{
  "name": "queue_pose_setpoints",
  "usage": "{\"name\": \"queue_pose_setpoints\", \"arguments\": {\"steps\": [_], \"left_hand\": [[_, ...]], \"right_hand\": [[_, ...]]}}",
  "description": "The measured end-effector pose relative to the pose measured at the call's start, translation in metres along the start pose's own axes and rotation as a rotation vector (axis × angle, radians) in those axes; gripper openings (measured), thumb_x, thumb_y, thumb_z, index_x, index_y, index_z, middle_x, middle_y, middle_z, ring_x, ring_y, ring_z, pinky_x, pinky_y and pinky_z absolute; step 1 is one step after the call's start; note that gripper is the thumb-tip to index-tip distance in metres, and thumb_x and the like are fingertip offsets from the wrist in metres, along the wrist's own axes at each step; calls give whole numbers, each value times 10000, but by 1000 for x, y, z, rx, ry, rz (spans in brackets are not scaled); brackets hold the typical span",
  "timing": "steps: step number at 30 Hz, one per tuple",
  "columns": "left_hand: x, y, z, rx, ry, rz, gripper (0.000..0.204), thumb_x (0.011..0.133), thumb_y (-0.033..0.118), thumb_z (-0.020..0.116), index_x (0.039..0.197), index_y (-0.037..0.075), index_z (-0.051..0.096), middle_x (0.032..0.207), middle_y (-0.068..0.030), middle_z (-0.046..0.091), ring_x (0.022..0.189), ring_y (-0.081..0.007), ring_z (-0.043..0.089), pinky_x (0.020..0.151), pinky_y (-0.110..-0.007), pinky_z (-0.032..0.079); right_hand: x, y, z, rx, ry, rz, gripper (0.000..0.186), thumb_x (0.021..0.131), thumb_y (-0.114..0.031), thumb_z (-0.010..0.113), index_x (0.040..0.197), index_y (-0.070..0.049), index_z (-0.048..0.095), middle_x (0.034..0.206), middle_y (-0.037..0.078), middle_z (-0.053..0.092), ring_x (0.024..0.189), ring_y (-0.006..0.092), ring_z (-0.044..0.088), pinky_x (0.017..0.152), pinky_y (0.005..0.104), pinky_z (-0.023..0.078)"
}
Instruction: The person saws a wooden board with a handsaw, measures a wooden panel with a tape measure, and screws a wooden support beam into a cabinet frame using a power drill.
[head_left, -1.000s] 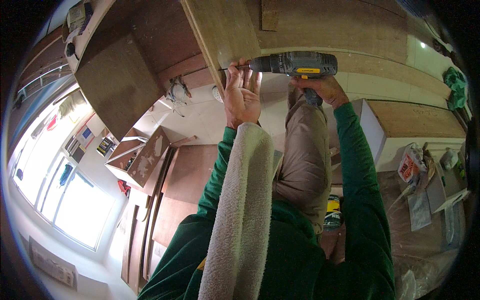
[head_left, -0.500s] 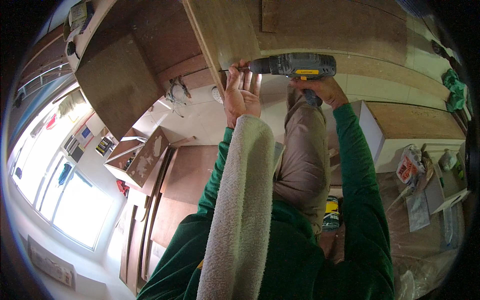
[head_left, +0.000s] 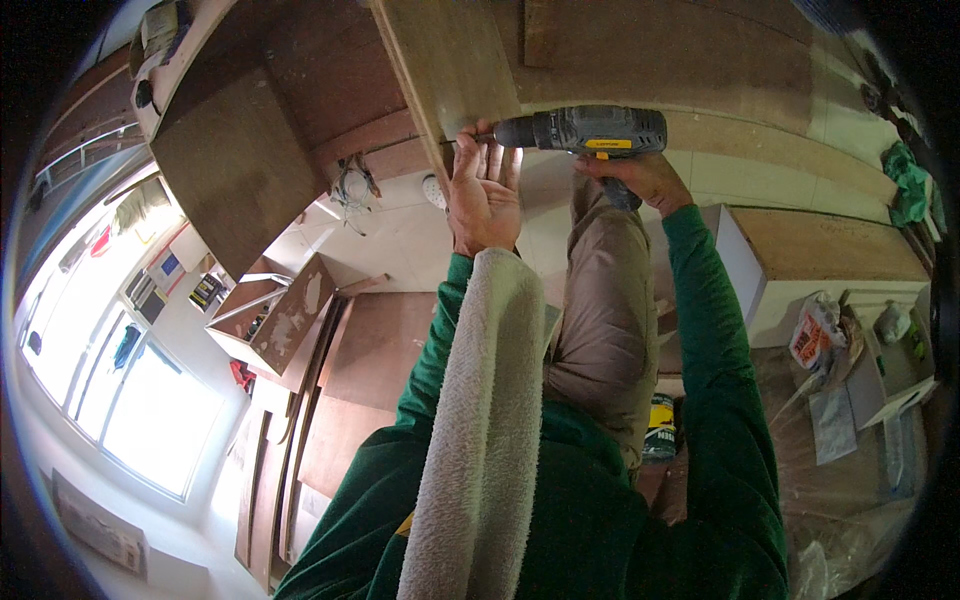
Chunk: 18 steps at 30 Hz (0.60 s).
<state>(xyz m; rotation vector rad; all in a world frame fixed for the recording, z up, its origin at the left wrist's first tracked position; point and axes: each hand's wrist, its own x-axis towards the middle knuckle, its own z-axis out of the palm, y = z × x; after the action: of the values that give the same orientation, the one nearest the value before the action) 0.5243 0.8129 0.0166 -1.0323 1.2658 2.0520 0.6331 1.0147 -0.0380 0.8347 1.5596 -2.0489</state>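
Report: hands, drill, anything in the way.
Right hand gripping drill, aimed at wooden panel. Left hand palm showing, grip unclear. Perhaps obstructing: left fingers, near chuck.

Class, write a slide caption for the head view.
Right hand grips a drill pointed at a panel, left hand beside the chuck.

Drill pointed left at brown board
Dark grey with yellow patches, front end near the board's lower edge; unclear whether touching.

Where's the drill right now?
The drill is above and right of centre in the head view, held in the right hand, pointing left toward the left hand.
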Motion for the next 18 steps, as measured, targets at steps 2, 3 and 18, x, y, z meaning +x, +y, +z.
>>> {"name": "queue_pose_setpoints", "arguments": {"steps": [2, 3, 18], "left_hand": [[1, -3, 0, -12, -13, -6, 449, 1088, 296, 660, 1488, 137, 532, 1468, -20, 588, 1456, -223, 484, 1263, -445, 389], [1, -3, 0, -15, -38, -9, 451, 1085, 304, 664, 1485, 140, 534, 1465, -21, 591, 1452, -222, 487, 1264, -442, 388], [-53, 46, -66, 512, -125, 152, 366, 1037, 262, 740, 1252, -33, 720, 1127, -120, 775, 1013, -211, 746, 900, -362, 596]], "right_hand": [[4, 10, -3, -40, 21, -17, 348, 834, -280, 923, 1086, -75, 796, 1019, 15, 783, 920, 146, 704, 870, 327, 569], [6, 15, -6, -61, 30, -25, 355, 834, -280, 923, 1093, -74, 797, 1030, 17, 783, 932, 151, 706, 874, 334, 570], [-21, 30, 19, -55, 175, -83, 165, 989, -224, 777, 1070, -85, 741, 982, 6, 719, 902, 137, 675, 845, 310, 529]]}}
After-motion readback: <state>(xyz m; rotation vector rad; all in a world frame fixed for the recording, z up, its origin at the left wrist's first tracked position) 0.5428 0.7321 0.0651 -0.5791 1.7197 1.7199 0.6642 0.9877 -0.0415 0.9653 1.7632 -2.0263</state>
